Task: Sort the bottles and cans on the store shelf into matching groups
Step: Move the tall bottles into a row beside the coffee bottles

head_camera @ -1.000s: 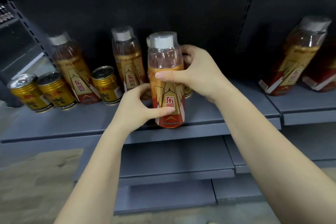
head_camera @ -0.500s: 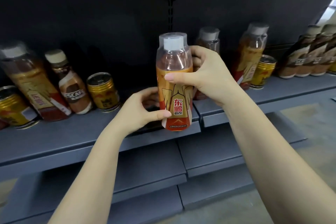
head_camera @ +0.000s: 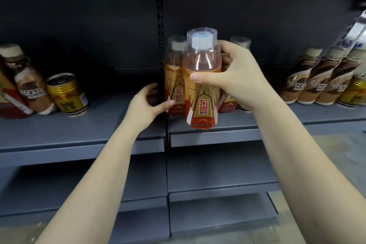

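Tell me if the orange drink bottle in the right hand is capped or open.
Capped. The orange-labelled clear plastic bottle held by the right hand has its white cap under a clear dome cover, and stands upright.

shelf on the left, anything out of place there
Yes. A gold can stands beside a brown coffee bottle and a partly cut-off orange bottle, three kinds mixed. On the far right, another gold can stands among the coffee bottles.
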